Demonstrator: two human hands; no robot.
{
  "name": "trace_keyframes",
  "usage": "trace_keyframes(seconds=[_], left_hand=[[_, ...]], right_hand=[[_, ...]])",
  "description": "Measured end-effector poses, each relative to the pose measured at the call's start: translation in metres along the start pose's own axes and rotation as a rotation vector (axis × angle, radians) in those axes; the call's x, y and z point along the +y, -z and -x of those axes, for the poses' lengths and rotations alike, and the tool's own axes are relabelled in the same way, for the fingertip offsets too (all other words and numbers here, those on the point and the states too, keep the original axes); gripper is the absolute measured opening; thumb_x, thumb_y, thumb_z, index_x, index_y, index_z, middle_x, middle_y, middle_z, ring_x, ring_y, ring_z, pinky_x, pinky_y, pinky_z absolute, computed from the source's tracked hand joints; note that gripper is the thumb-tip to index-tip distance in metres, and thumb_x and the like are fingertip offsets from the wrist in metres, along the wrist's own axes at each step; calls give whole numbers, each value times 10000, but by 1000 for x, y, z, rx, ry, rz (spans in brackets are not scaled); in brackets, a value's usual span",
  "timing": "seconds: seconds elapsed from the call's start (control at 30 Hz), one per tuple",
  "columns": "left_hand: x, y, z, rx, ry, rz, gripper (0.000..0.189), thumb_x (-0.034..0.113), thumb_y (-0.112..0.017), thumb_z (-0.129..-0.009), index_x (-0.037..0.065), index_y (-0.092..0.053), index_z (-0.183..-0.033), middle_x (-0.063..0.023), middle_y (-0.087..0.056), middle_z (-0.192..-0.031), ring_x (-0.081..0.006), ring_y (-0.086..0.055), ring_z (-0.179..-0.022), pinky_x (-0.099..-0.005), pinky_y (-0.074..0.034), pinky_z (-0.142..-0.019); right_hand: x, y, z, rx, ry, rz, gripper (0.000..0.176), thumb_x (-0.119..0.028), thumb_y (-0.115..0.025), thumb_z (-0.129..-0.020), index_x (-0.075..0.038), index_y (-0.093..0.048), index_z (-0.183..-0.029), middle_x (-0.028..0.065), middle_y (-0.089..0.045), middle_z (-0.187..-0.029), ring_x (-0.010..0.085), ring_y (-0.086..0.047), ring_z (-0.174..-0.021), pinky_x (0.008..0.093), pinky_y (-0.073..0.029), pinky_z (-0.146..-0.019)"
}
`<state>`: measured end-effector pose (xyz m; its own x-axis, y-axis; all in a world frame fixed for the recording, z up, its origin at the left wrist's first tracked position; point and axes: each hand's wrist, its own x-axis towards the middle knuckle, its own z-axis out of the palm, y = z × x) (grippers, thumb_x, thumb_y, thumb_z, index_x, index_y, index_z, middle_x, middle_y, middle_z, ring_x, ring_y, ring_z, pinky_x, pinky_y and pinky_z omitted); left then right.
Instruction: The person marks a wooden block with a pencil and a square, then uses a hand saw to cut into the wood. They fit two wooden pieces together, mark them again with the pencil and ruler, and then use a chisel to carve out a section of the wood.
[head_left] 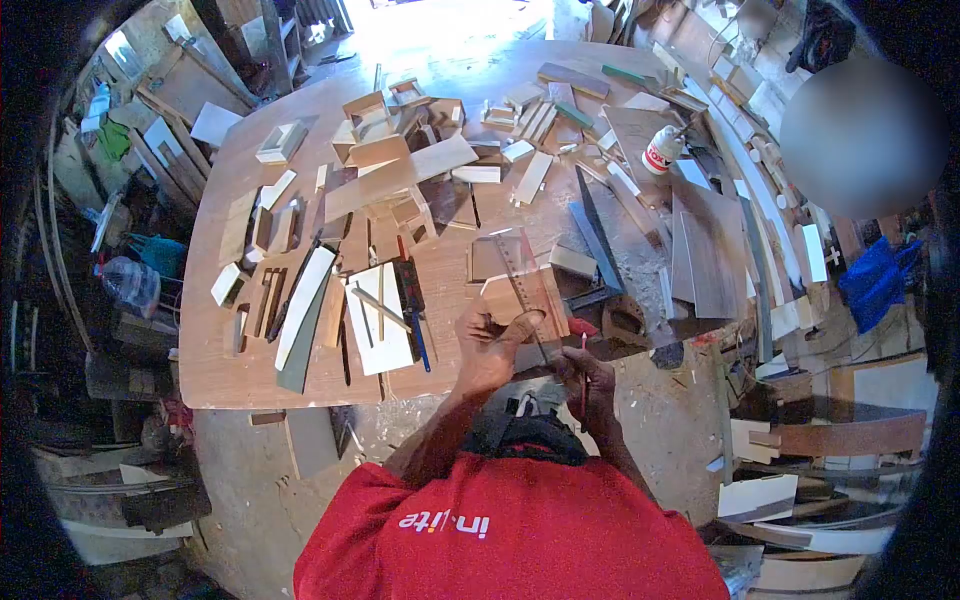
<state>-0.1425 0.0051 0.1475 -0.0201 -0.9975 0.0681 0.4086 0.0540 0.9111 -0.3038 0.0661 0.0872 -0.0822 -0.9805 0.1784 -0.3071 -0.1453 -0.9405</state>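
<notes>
My left hand [490,350] grips a small light-brown wooden piece [545,295] at the table's near edge. Its thumb presses a clear ruler [516,275] flat across the wood, and the fingers underneath are partly hidden. My right hand [590,375] is closed around a thin reddish pencil [584,405] beside the ruler's near end. A handsaw [605,250] lies just right of the wooden piece. Left of my left hand rests a white board [378,335] with thin sticks on it.
Wooden box-like parts [375,120] are heaped on the table [230,375]. A white glue bottle [663,150] stands at the right among offcuts and brown panels [710,250]. Long strips [303,300] lie at the left. Stacked boards [850,435] and a blue bag [880,280] are off to the right.
</notes>
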Motion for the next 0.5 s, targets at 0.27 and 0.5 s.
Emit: trace_keyframes(seconds=[0.27, 0.5], left_hand=[[11, 2, -6, 58, 10, -33, 210, 47, -706, -830, 10, -616, -1016, -27, -649, -838, -81, -564, -655, -231, -454, -553], [1, 19, -25, 177, 115, 145, 292, 73, -708, -820, -2, -616, -1086, -46, -658, -912, -109, -604, -710, -270, -507, -631]], right_hand=[[-4, -4, -3, -35, 17, 2, 142, -133, -630, -913, -3, -660, -964, 81, -688, -777, 143, -656, -730, 298, -518, -673], [-13, -10, -5, -74, 77, -25, 124, -105, -579, -941, 6, -630, -959, 87, -666, -744, 142, -654, -676, 291, -536, -622]])
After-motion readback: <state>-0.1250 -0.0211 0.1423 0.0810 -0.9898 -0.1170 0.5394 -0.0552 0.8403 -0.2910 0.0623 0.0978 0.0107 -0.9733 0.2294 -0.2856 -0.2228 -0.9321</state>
